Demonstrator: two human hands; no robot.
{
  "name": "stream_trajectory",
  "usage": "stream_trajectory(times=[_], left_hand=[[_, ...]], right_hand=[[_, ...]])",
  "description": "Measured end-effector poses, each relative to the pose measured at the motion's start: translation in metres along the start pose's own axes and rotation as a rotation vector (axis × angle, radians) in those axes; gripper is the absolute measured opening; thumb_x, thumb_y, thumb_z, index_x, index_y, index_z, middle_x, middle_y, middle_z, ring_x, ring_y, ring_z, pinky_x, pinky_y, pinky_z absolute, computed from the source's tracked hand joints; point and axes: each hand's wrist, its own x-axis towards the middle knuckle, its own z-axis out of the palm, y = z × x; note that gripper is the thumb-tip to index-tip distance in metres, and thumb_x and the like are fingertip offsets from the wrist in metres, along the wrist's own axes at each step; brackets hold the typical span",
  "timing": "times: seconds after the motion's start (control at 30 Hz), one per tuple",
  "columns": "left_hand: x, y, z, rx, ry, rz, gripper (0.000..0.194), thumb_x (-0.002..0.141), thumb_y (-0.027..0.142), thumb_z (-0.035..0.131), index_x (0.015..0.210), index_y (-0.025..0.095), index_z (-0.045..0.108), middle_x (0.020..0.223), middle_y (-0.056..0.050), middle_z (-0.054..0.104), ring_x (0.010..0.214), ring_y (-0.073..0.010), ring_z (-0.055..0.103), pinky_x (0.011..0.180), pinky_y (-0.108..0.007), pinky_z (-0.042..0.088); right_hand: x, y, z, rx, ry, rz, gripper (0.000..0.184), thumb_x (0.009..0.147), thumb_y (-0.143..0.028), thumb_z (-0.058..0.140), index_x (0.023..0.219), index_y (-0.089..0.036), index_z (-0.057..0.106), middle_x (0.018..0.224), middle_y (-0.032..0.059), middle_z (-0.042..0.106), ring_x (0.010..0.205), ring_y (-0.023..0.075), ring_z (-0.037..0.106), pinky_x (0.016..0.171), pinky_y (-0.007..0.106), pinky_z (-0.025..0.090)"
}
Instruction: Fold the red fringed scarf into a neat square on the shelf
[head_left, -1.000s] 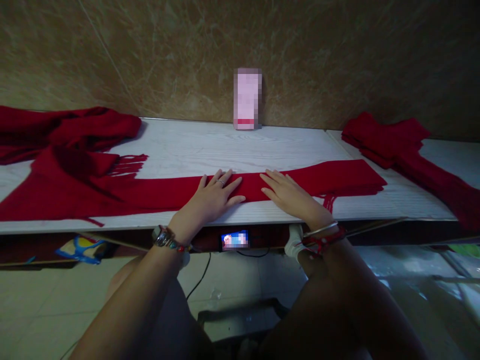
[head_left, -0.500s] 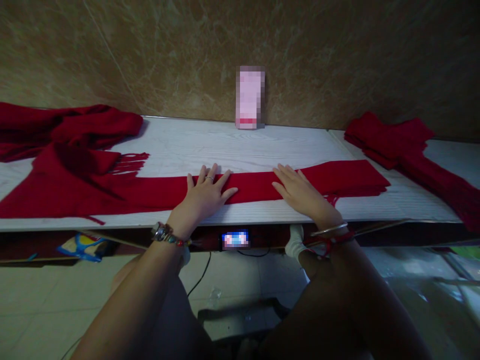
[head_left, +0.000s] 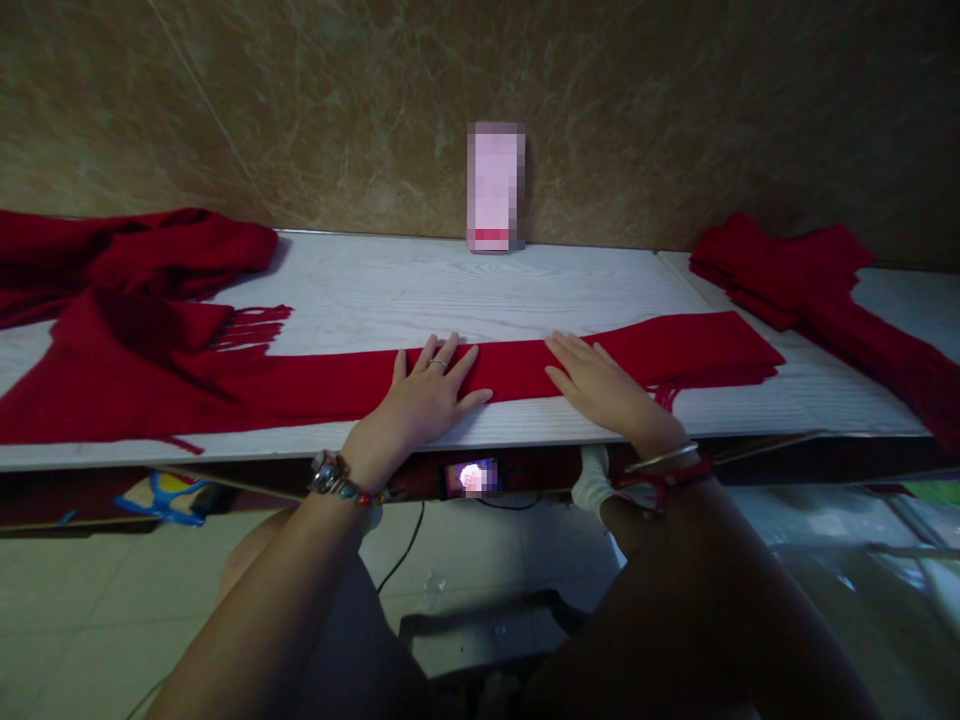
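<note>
A long red scarf (head_left: pixel 514 370), folded into a narrow strip, lies across the white wood-grain table (head_left: pixel 420 285). My left hand (head_left: pixel 426 392) rests on it palm down with spread fingers, a ring on one of them. To the right, my right hand (head_left: pixel 596 382) lies flat on the same strip, fingers fairly close together and stretched out. Both hands press on the cloth without gripping it. The scarf's right end shows stacked layers, with a bit of fringe poking out below. Its left part widens into loose folds with a fringed end on top.
More red cloth (head_left: pixel 172 250) is heaped at the back left. Folded red scarves (head_left: pixel 787 270) lie at the right. A pink, blurred-out box-like object (head_left: pixel 495 190) stands against the marbled wall (head_left: pixel 337 110). Below the table edge are a lit phone (head_left: pixel 472 478) and a blue-and-yellow packet (head_left: pixel 169 497).
My left hand has slid a little to the right along the scarf, towards my right hand. My right hand has stayed in place. The phone's picture differs.
</note>
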Motion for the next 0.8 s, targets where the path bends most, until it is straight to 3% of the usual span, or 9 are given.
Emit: stream_trajectory(times=[0.2,0.33,0.43,0.53,0.63,0.8], left_hand=[[-0.001,0.001,0.002,0.010,0.035,0.004,0.061,0.094,0.051,0.024,0.147,0.022,0.017,0.156,-0.008,0.008,0.141,-0.0341,0.007,0.109,-0.060,0.014],[0.001,0.003,0.003,0.020,0.067,-0.005,0.060,0.094,0.050,0.023,0.147,0.020,0.020,0.156,-0.009,0.008,0.140,-0.0350,0.007,0.108,-0.060,0.015],[0.002,0.004,0.003,0.039,0.080,-0.001,0.060,0.094,0.049,0.022,0.147,0.019,0.021,0.155,-0.009,0.010,0.141,-0.0327,0.007,0.109,-0.059,0.015],[0.002,0.004,0.002,0.027,0.057,0.000,0.061,0.094,0.050,0.022,0.147,0.019,0.018,0.155,-0.009,0.010,0.141,-0.0313,0.007,0.109,-0.058,0.014],[0.001,0.003,0.001,0.009,0.037,-0.015,0.062,0.094,0.050,0.022,0.147,0.019,0.018,0.156,-0.008,0.008,0.141,-0.0319,0.006,0.110,-0.058,0.013],[0.000,0.005,0.000,0.011,0.037,-0.025,0.062,0.094,0.051,0.022,0.147,0.020,0.018,0.155,-0.009,0.009,0.141,-0.0339,0.006,0.109,-0.060,0.014]], right_hand=[[-0.012,0.027,-0.002,0.008,0.150,0.086,0.049,0.089,-0.025,0.036,0.132,-0.004,0.047,0.141,0.0185,0.044,0.133,0.0279,0.035,0.110,0.046,0.029],[-0.003,0.006,-0.002,0.080,0.227,-0.029,0.050,0.091,-0.029,0.036,0.137,-0.010,0.042,0.145,0.0137,0.039,0.136,0.0263,0.029,0.111,0.047,0.027],[0.006,-0.015,0.002,0.086,0.174,-0.092,0.051,0.091,-0.030,0.037,0.137,-0.009,0.042,0.147,0.0136,0.037,0.137,0.0260,0.027,0.112,0.046,0.025],[0.008,-0.019,0.007,0.082,0.103,-0.115,0.050,0.091,-0.029,0.034,0.136,-0.011,0.043,0.145,0.0126,0.040,0.136,0.0251,0.032,0.111,0.047,0.026],[-0.001,-0.001,0.009,0.086,0.087,-0.082,0.049,0.091,-0.028,0.033,0.135,-0.012,0.045,0.143,0.0120,0.042,0.134,0.0239,0.034,0.110,0.048,0.027],[-0.022,0.038,0.006,0.064,0.173,0.104,0.048,0.088,-0.025,0.035,0.128,-0.003,0.052,0.137,0.0185,0.049,0.130,0.0273,0.041,0.110,0.047,0.029]])
